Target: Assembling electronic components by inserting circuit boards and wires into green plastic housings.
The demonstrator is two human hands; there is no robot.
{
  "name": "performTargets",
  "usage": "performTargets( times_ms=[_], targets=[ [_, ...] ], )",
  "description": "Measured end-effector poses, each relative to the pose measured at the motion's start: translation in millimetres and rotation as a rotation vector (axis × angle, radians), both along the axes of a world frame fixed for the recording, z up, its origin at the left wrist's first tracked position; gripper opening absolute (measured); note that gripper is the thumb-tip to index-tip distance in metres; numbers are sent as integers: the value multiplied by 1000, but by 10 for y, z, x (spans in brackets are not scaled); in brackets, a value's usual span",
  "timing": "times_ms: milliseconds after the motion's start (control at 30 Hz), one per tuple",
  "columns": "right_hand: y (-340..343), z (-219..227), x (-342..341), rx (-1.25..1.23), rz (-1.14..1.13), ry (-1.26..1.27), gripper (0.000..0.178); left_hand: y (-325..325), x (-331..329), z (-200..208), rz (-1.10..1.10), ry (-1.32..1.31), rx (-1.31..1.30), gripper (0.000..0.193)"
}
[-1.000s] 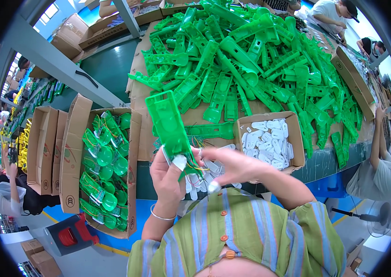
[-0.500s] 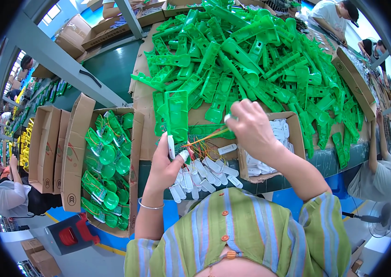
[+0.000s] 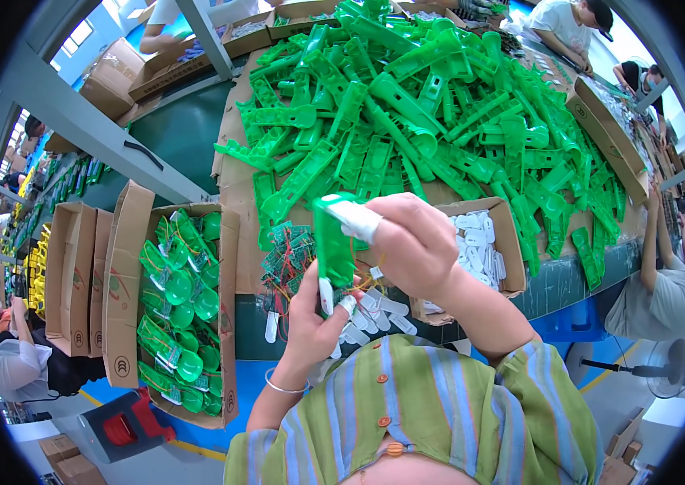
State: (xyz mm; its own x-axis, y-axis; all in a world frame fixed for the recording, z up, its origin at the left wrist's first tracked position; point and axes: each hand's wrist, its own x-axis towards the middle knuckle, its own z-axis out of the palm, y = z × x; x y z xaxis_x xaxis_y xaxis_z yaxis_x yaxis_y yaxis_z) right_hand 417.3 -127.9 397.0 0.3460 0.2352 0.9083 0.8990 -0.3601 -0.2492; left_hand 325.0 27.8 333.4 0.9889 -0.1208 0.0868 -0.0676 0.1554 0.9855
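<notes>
In front of my chest is a green plastic shell (image 3: 331, 252), held upright with its top tilted to the right. My left hand (image 3: 310, 319) grips its lower end, along with a small white plastic piece (image 3: 325, 296). The fingers of my right hand (image 3: 417, 246) close on the shell's upper end; white wrapping covers one fingertip. Just beyond my left hand lies a heap of small green circuit boards (image 3: 287, 257) with thin red and yellow wires. White oval covers (image 3: 387, 304) lie below my right hand, partly hidden by it.
A large mound of green shells (image 3: 407, 105) fills the far table. On the right stands a carton (image 3: 512, 263) of white covers; on the left, a carton (image 3: 228, 339) of shells fitted with boards and wires. A grey metal post (image 3: 100, 121) crosses the far left. Other people work around.
My right hand has left the wires it was pulling and moved to the shell's top end. The shell has come nearer to me and turned, uncovering the circuit-board heap.
</notes>
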Motion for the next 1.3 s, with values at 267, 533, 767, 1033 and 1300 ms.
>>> performTargets(
  times_ms=[267,533,767,1033,1300],
  targets=[
    [-81,-237,77,-296,-18,336,42,138,-4,31,-90,322,-262,62],
    [-174,-359,71,9,341,740,38,71,-154,196,-192,235,-330,65],
    [-132,-451,29,427,892,1286,41,116,-129,58,-167,237,-427,52],
    [-225,-241,1073,-397,-381,321,46,726,45,134,510,109,-27,62],
    [-531,-248,1620,-399,-414,627,38,1496,134,-70,1148,152,1718,58]
  ],
)
